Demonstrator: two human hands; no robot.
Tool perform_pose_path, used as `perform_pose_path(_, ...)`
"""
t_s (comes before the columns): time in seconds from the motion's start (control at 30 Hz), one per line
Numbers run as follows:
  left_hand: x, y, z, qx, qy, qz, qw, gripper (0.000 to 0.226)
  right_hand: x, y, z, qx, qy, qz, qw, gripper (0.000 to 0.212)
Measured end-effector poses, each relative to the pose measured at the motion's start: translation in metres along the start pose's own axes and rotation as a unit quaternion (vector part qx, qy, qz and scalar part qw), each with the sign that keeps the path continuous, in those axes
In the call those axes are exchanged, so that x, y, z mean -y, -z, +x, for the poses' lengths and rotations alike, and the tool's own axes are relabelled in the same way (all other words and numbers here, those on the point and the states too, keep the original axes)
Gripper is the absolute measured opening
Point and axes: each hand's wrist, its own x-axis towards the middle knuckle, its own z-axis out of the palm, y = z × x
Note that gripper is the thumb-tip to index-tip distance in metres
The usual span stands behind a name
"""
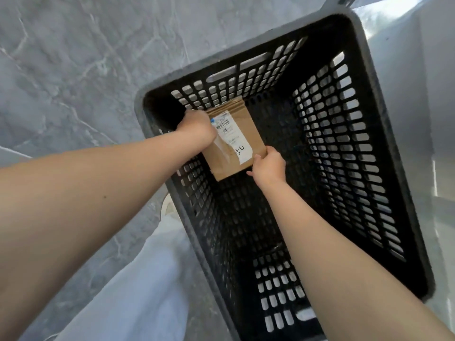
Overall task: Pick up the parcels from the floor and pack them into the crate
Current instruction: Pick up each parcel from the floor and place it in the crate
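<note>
Fingers [270, 150] of left hand [197, 126] and right hand [269, 166] grip parcel [234, 146] edges inside roomy crate [332, 134]

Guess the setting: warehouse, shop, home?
Likely indoors, maybe a home or a small parcel drop-off; hard to pin down. Cues: a grey marble-look tile floor, a black slotted plastic crate, and a brown barcode-labelled parcel held inside it.

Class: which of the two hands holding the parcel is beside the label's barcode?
The left hand, gripping the parcel's left edge by the barcode. The right hand pinches the near corner by the handwritten mark instead.
</note>
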Motion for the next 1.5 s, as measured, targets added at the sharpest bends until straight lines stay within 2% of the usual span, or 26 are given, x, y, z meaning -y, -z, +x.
perform_pose_path(0.13,-0.001,0.000,0.001,-0.006,-0.007,0.053,0.999,0.046,-0.008,-0.005,0.002,-0.004,-0.008,0.041,0.999,0.031)
perform_pose_path(0.23,0.005,-0.002,-0.012,-0.021,-0.075,0.042,0.996,0.037,-0.004,-0.005,-0.001,0.035,-0.047,0.071,0.996,0.038)
perform_pose_path(0.3,0.006,0.001,-0.024,-0.023,-0.104,0.029,0.994,0.034,0.010,-0.005,-0.009,0.072,-0.077,0.020,0.994,0.040)
perform_pose_path(0.37,0.003,0.012,-0.036,0.000,-0.125,0.025,0.992,0.033,0.034,-0.001,-0.021,0.074,-0.083,-0.069,0.991,0.047)
perform_pose_path(0.53,-0.013,0.081,-0.081,0.011,-0.201,-0.017,0.979,0.041,0.113,0.044,-0.069,0.083,0.039,-0.171,0.981,0.033)
perform_pose_path(0.63,-0.030,0.140,-0.125,-0.006,-0.235,-0.065,0.970,0.042,0.168,0.091,-0.118,0.037,0.139,-0.124,0.982,0.028)
perform_pose_path(0.73,-0.044,0.211,-0.187,-0.058,-0.263,-0.128,0.955,0.038,0.221,0.138,-0.177,-0.019,0.207,-0.053,0.977,0.028)
perform_pose_path(0.87,-0.045,0.321,-0.279,-0.156,-0.277,-0.183,0.930,0.042,0.295,0.207,-0.281,-0.065,0.284,-0.044,0.955,0.033)
perform_pose_path(1.0,-0.048,0.422,-0.366,-0.238,-0.314,-0.171,0.903,0.048,0.358,0.290,-0.387,-0.174,0.370,-0.044,0.912,0.036)
perform_pose_path(1.07,-0.053,0.461,-0.419,-0.280,-0.358,-0.127,0.882,0.052,0.377,0.336,-0.440,-0.229,0.399,-0.059,0.886,0.040)
perform_pose_path(1.23,-0.063,0.520,-0.569,-0.420,-0.480,-0.055,0.768,0.056,0.388,0.419,-0.572,-0.317,0.462,-0.098,0.823,0.044)
perform_pose_path(1.37,-0.063,0.515,-0.685,-0.511,-0.495,-0.020,0.702,0.056,0.363,0.467,-0.673,-0.412,0.485,-0.098,0.766,0.049)
perform_pose_path(1.5,-0.072,0.475,-0.792,-0.529,-0.528,-0.022,0.664,0.058,0.289,0.501,-0.764,-0.472,0.484,-0.111,0.729,0.052)
